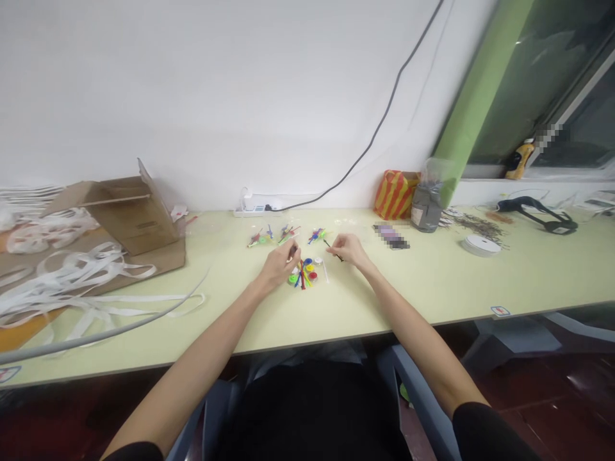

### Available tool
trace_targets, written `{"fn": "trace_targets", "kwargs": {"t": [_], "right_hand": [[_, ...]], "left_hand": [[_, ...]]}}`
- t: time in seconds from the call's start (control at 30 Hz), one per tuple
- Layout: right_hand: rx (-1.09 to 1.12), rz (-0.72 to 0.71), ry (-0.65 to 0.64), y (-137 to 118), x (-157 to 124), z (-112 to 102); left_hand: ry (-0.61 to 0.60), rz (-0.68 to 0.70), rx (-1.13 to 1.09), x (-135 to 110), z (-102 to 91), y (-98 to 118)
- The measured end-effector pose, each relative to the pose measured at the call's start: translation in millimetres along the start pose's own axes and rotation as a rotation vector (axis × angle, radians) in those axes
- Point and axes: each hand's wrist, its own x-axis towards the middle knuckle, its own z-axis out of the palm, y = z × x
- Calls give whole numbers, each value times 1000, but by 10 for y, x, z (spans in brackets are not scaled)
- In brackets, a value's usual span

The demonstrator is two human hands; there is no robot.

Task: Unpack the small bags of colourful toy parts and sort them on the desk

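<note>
Small-parts handwork at a pale table (423, 282), the left hand (280, 262) and right hand (352, 248) raised on either side of a loose pile of coloured sticks and discs (309, 271). The right fingertips are pinched together on a dark stick (341, 258), both ends protruding; the left fingers are curled nearly closed on a small dark piece (293, 250), too small to identify. The step in hand appears to be the handling of these two pieces; the next move would call for a steady pinch and for turning the stick within the fingertips. The pile lies about midway between the front and back edges of the surface, with a white strip (325, 271) just beside it. Three coloured clusters (289, 233) stand near the back edge, limiting forward reach. Open room extends from the pile to the front edge, and from the right forearm toward a white roll (480, 245); leftward, a grey cable (144, 325) and white ribbon (115, 256) crowd the surface toward its front-left corner.
</note>
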Motion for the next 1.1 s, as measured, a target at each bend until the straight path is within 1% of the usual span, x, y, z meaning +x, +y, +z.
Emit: {"fn": "trace_targets", "kwargs": {"t": [0.07,0.1,0.13,0.2,0.3,0.4,0.47,0.6,0.8,1.1], "right_hand": [[-293,7,-26,52,8,-62],[-385,9,-62,72,6,-88],[-432,9,-103,88,2,-112],[-412,6,-167,108,-8,-156],[-266,25,-243,125,-15,-217],[-169,20,-361,142,-3,-256],[-159,-8,-426,154,12,-259],[-210,-66,-514,153,35,-242],[-270,-108,-555,104,32,-251],[-308,-123,-608,28,9,-225]], "left_hand": [[7,-9,16,3,-3,-21],[13,-12,23,5,-5,-30],[20,-14,29,6,-7,-37],[33,-15,33,8,-9,-45],[43,-14,33,12,-6,-47],[37,-17,29,14,-2,-47],[30,-18,26,13,-2,-44],[28,-2,23,7,-9,-33],[24,-8,27,4,-11,-26],[-18,-5,43,9,-8,17]]}}
